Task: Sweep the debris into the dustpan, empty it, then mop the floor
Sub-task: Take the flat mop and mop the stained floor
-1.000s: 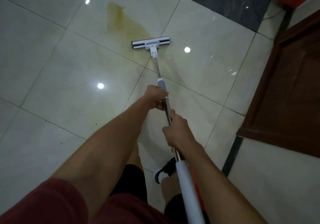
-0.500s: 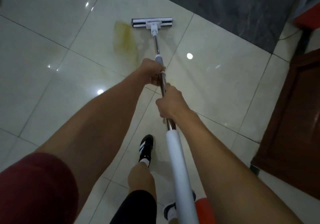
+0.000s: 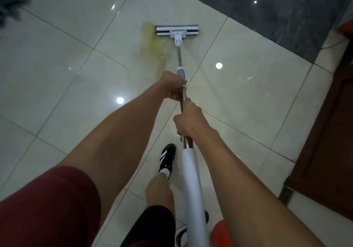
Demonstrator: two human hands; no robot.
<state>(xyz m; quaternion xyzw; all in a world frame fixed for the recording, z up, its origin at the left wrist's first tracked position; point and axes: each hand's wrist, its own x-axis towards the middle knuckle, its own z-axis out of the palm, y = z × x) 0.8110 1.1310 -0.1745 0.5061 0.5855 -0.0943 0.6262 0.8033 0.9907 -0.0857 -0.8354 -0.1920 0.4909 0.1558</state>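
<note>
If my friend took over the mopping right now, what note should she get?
Left hand: closed on the mop pole, further down toward the head.
Right hand: closed on the pole just above the white grip.
Mop head: flat on the pale tiles, at the far right edge of the yellow stain.
Done: mopping is under way; no broom or dustpan in view.
Left: the yellow stain and faint streaks trailing back toward the hands need more passes.
</note>
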